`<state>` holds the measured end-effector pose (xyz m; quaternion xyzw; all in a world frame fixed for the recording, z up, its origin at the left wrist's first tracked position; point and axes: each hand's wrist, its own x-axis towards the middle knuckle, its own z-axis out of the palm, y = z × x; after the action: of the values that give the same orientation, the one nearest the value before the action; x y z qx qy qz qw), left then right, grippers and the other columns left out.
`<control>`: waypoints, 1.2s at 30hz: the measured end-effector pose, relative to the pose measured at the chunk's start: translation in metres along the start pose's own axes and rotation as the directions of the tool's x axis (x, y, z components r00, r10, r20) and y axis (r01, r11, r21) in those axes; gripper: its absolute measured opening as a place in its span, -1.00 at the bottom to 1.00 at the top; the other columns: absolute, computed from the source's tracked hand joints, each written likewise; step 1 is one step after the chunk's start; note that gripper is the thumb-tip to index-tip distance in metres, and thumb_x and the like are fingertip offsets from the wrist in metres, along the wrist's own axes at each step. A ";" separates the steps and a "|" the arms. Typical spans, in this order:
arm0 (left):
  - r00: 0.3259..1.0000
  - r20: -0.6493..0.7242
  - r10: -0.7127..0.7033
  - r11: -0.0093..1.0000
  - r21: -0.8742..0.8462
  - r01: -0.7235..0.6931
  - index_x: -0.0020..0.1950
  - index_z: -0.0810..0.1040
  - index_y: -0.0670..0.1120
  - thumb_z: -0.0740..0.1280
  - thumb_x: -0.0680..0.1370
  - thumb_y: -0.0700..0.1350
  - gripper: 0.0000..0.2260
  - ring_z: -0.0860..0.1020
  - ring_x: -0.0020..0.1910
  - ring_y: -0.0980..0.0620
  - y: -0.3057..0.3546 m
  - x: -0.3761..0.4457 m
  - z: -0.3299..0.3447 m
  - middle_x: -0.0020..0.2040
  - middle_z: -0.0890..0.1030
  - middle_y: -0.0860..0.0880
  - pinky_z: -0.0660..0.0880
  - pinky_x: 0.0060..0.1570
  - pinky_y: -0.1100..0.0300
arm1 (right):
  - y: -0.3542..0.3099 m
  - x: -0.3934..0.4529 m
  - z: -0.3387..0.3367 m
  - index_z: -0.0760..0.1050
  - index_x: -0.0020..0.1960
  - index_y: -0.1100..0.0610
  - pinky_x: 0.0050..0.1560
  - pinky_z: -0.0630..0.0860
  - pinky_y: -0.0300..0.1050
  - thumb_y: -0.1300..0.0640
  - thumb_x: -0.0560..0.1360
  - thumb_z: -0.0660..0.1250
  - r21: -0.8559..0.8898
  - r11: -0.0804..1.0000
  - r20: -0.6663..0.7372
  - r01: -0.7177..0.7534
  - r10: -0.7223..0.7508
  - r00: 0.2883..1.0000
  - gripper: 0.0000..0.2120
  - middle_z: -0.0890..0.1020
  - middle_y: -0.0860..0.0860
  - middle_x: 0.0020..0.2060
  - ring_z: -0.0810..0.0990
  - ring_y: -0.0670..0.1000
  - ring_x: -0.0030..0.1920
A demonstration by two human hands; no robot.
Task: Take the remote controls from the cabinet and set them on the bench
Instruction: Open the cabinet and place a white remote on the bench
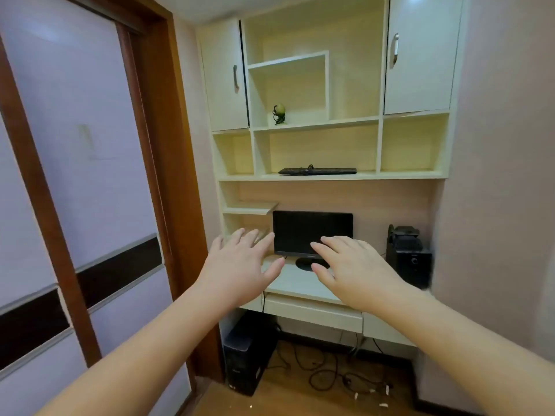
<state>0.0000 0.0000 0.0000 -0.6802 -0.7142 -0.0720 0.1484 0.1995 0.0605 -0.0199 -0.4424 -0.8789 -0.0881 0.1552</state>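
Both bare hands are held out, palms down, fingers spread, gripping nothing: the left hand (240, 265) and right hand (357, 271) hover in front of a small black flat-screen monitor (312, 232) standing on the pale cream table (297, 283). Above, the cream wall cabinet (318, 127) has open shelves; a long black flat device (317, 171) lies on the middle shelf, whether a remote control I cannot tell.

Ahead of me, cream wall shelving (315, 127) over a tabletop (295, 285), pinkish walls (495, 175), wood floor (300, 397), sliding door (60, 145) left.
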 end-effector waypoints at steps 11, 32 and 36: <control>0.997 -0.037 -0.070 0.990 0.118 0.074 0.57 -0.04 0.19 -0.14 0.58 0.30 -0.44 0.02 0.57 -0.01 0.020 0.108 0.045 0.59 0.12 0.02 0.03 0.50 -0.15 | 0.071 0.088 0.057 0.04 0.53 -0.04 0.50 -0.01 0.08 -0.17 0.61 -0.10 0.011 0.999 -0.003 -0.044 0.044 0.999 -0.48 0.11 -0.02 0.54 0.04 0.05 0.53; 0.993 -0.045 -0.112 0.985 0.130 0.117 0.57 -0.05 0.20 -0.15 0.57 0.33 -0.43 -0.16 0.57 -0.07 -0.216 0.169 0.121 0.61 -0.07 0.06 -0.23 0.47 -0.16 | -0.097 0.304 0.127 0.15 0.48 0.00 0.36 0.27 0.07 -0.17 0.60 -0.07 0.057 0.998 0.016 -0.001 0.000 1.000 -0.49 0.31 0.01 0.44 0.26 0.08 0.42; 0.993 -0.012 -0.114 0.989 0.091 0.115 0.56 -0.05 0.21 -0.14 0.57 0.34 -0.43 -0.13 0.58 -0.02 -0.265 0.190 0.132 0.61 -0.04 0.07 -0.21 0.47 -0.14 | -0.126 0.345 0.138 0.12 0.50 -0.01 0.41 0.21 0.07 -0.17 0.60 -0.07 0.053 0.999 -0.003 0.002 -0.002 1.000 -0.49 0.26 0.01 0.47 0.20 0.08 0.46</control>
<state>-0.2837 0.2041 -0.0396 -0.6304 -0.7540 -0.0500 0.1776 -0.1223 0.2855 -0.0305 -0.4370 -0.8812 -0.0655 0.1680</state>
